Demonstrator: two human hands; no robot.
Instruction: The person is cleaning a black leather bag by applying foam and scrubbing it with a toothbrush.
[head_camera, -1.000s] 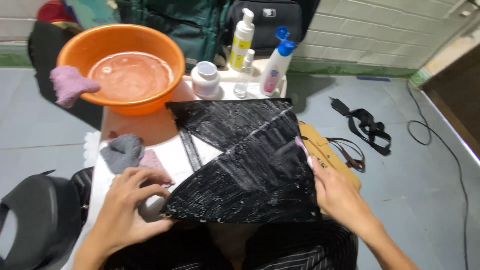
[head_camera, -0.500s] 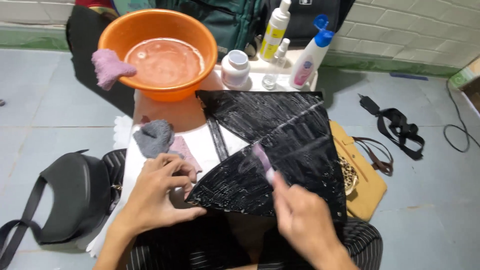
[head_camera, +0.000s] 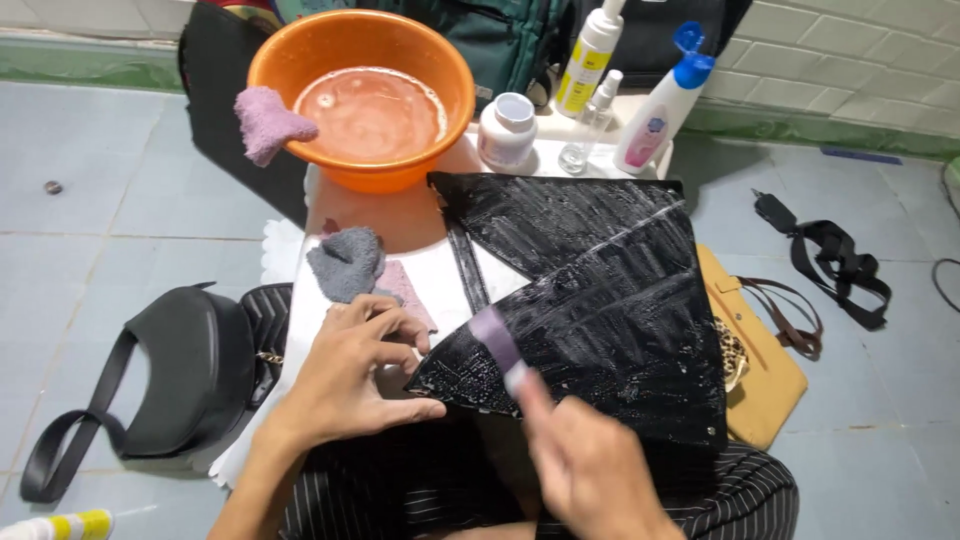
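I am watching the left hand pressing flat on the lower left corner of the black bag, its fingers spread and released, grasping nothing. The bag is lying across the bench and over the lap, its surface smeared with white lather. The right hand is blurring over the bag's lower part; its fingers are clenched on a small brush with a purple head, which is touching the bag near the left hand.

Just beside the left hand, a grey cloth is lying on the bench with a pink cloth next to it. At the bench's far end an orange basin is holding cloudy water, a purple rag draped on its rim. Right of the basin are standing a white jar, a small clear bottle, a pump bottle and a blue-capped bottle.

On the floor, a black handbag is lying left of the bench, a tan bag right of it, and a black strap farther right.
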